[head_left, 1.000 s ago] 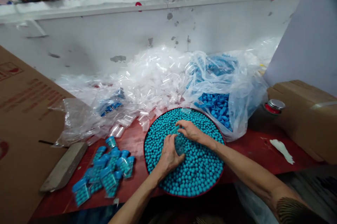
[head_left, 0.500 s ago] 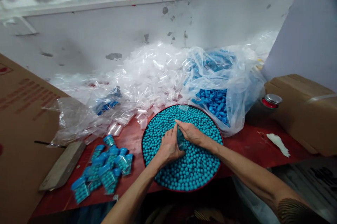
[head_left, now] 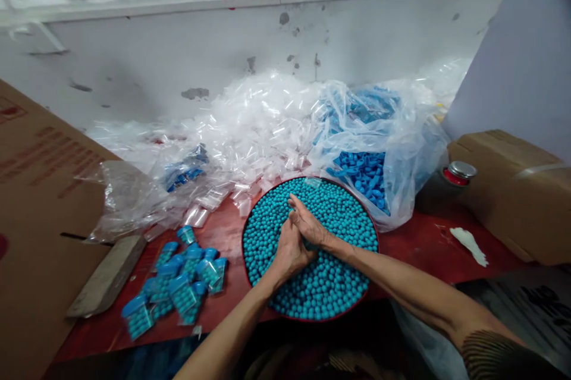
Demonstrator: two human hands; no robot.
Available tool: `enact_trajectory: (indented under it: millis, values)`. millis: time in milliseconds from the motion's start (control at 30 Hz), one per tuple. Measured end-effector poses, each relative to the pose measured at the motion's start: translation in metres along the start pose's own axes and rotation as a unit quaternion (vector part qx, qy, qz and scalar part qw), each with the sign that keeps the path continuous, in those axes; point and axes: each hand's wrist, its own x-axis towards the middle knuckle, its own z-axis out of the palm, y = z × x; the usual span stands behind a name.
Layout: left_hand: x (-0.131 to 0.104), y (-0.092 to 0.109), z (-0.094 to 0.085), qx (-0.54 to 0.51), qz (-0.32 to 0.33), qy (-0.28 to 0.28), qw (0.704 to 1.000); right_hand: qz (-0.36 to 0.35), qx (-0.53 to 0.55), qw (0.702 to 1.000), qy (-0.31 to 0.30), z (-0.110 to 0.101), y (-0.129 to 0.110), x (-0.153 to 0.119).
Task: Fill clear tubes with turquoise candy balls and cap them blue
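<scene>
Both hands meet above a round tray [head_left: 243,243] with a red rim, full of small turquoise balls [head_left: 321,294]. My left hand [head_left: 289,249] is closed around a small clear container, now almost wholly hidden between the palms. Across the top of it lies my right hand [head_left: 310,222], its fingers stretched out and touching the left fingers. What is under the right palm cannot be seen. A small clear piece [head_left: 312,182] rests on the balls at the tray's far edge.
Several filled clear containers with blue caps [head_left: 182,291] lie left of the tray, beside a grey block [head_left: 107,276]. Behind are heaped clear containers [head_left: 263,112] and a plastic bag of blue caps [head_left: 363,175]. Cardboard boxes [head_left: 504,190] and a metal-lidded flask [head_left: 459,172] stand right.
My right hand has slid over the container's top and now presses against my left hand. The container, partly visible before, is mostly covered. The view has shifted slightly.
</scene>
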Motion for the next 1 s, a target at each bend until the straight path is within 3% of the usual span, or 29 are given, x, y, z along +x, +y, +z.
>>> enact_trajectory:
  millis: [100,167,233,267,333,400,567,800,900,1000]
  values:
    - [-0.003,-0.001,-0.003,0.01,-0.012,0.023,1.0,-0.037,-0.063,0.995,0.063,-0.016,-0.01,-0.012]
    - [-0.006,-0.003,-0.011,0.012,-0.02,0.038,0.999,-0.102,-0.135,0.984,0.061,-0.029,-0.019,-0.032]
    - [-0.01,-0.007,-0.02,0.025,-0.025,0.059,0.998,-0.199,-0.222,0.953,-0.061,-0.039,-0.027,-0.057]
    - [-0.013,-0.009,-0.025,0.037,-0.025,0.064,0.997,-0.247,-0.262,0.922,-0.145,-0.042,-0.029,-0.068]
    - [-0.016,-0.016,-0.031,0.068,-0.024,0.055,0.996,-0.3,-0.326,0.86,-0.251,-0.043,-0.031,-0.084]
    - [-0.018,-0.022,-0.033,0.105,-0.025,0.03,0.994,-0.311,-0.37,0.828,-0.285,-0.039,-0.028,-0.087]
    - [-0.013,-0.03,-0.031,0.157,-0.038,-0.032,0.986,-0.317,-0.415,0.811,-0.264,-0.033,-0.011,-0.063]
    - [-0.004,-0.021,-0.031,0.199,-0.08,-0.038,0.976,-0.305,-0.424,0.828,-0.204,-0.035,-0.001,-0.045]
    - [-0.003,-0.017,-0.029,0.192,-0.085,-0.035,0.977,-0.274,-0.373,0.876,-0.137,-0.045,0.0,-0.041]
    - [-0.002,-0.014,-0.027,0.182,-0.086,-0.051,0.978,-0.205,-0.257,0.944,-0.002,-0.062,0.008,-0.03]
